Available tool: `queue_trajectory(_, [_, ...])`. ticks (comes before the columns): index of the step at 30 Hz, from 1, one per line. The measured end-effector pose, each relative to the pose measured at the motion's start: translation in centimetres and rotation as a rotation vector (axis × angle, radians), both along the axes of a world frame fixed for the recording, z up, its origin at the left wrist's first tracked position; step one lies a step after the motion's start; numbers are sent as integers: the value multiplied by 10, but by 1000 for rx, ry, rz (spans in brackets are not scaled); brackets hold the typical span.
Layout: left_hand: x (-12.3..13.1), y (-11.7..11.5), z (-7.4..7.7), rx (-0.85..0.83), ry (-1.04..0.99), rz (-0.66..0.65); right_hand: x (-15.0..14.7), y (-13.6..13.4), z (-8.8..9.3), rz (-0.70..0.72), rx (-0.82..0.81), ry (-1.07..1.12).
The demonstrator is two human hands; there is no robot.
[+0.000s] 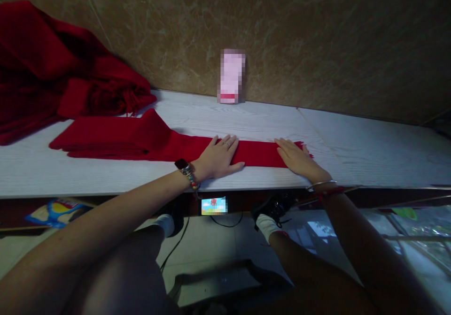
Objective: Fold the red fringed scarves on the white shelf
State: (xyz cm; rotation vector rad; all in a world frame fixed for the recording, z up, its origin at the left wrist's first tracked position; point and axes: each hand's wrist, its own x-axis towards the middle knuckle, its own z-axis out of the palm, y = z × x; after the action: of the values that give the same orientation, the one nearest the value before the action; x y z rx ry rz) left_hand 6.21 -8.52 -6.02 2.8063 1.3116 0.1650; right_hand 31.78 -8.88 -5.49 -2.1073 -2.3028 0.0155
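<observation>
A long red scarf (253, 153) lies folded into a narrow strip along a white wood-grain tabletop (190, 103). Toward the left its layers stack thicker, with a raised fold in the cloth. Flat on the middle of the strip rests my left hand (219, 156), fingers spread and a ring on one of them. My right hand (298, 159) presses flat near the fringed right end, its fingers stretched out. Neither hand grips the cloth. A heap of more red fringed fabric (42, 71) sits at the far left, just behind the folded part.
Against the brown marbled wall (317, 47) stands a blurred pink item (231, 76). Below the table edge a lit phone screen (213, 206) shows, with a cable (229, 225) under it. A blue and yellow package (58, 212) lies lower left. My legs and shoes are beneath.
</observation>
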Motion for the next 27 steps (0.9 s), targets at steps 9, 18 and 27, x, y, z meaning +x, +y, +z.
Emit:
queue_trajectory(9, [-1, 0, 0, 15, 17, -2, -15, -2, 23, 41, 144, -74])
queue_trajectory(18, [0, -2, 1, 29, 45, 11, -49, 6, 5, 142, -25, 74])
queue_trajectory(27, [0, -3, 4, -8, 37, 19, 11, 8, -12, 12, 89, 63])
